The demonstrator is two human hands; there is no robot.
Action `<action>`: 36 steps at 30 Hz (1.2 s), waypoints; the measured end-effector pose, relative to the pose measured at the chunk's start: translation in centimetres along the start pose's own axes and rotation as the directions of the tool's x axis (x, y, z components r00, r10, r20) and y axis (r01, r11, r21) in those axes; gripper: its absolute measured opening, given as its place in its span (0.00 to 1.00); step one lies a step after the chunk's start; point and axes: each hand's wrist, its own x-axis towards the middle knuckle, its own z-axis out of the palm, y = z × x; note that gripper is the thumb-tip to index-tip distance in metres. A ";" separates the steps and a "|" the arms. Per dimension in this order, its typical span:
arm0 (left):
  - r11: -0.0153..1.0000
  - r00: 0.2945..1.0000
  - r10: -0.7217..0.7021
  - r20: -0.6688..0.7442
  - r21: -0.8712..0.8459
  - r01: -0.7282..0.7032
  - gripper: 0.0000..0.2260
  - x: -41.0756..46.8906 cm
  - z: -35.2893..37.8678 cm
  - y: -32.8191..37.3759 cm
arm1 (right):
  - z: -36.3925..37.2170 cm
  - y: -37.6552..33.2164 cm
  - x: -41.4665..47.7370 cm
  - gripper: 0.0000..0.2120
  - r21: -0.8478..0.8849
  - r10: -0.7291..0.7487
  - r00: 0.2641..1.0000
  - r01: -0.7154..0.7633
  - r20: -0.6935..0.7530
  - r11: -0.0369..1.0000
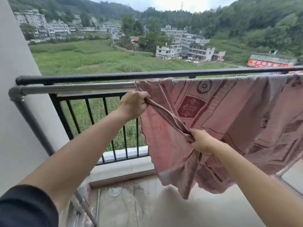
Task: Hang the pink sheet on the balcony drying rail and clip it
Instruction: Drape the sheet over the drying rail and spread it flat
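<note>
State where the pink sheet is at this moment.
In the head view the pink sheet hangs over the right part of the silver drying rail, inside the balcony railing; the left hand and right hand grip its bunched left edge.

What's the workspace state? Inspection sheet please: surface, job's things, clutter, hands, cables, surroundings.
Surface: balcony floor, bare concrete with wet-looking patches.
Job's things: pink sheet draped over the right part of the drying rail, its left end bunched; left stretch of the rail bare; no clips seen.
Clutter: round pale object and white-and-red container on the floor by the railing base.
Hands: left hand grips the bunched edge just below the rail; right hand grips the same fold lower down.
Cables: nothing seen.
Surroundings: black railing behind the rail, wall at left, fields and buildings beyond.
</note>
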 end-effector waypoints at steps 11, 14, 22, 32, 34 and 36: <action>0.210 0.727 -0.673 0.138 -0.907 0.366 0.14 0.1 -0.2 2.7 | 6.2 3.4 -2.0 0.17 -0.192 0.094 0.870 0.000 0.484 0.981; 0.259 0.690 -0.714 0.118 -0.871 0.417 0.14 0.6 -0.8 1.4 | 5.5 1.8 -1.6 0.40 -0.177 0.093 0.848 0.001 0.522 0.984; 0.968 0.879 -0.247 -0.408 -0.067 0.241 0.13 -3.4 0.3 -3.6 | -1.0 -4.4 1.7 0.36 0.358 -0.092 0.948 0.203 -0.303 0.911; 0.797 0.625 -0.594 0.507 0.266 0.542 0.10 -12.8 8.7 -10.8 | -5.4 -11.5 8.5 0.38 -0.167 -0.275 0.747 0.219 -0.605 0.961; 0.754 0.680 -0.547 0.488 -0.065 0.653 0.16 -11.5 8.1 -9.8 | -5.1 -11.7 9.0 0.36 -0.186 -0.296 0.785 0.230 -0.545 0.955; 0.582 0.776 -0.518 0.361 -0.516 0.629 0.19 -8.7 6.0 -7.3 | -4.8 -11.6 9.2 0.34 -0.159 -0.288 0.777 0.240 -0.559 0.958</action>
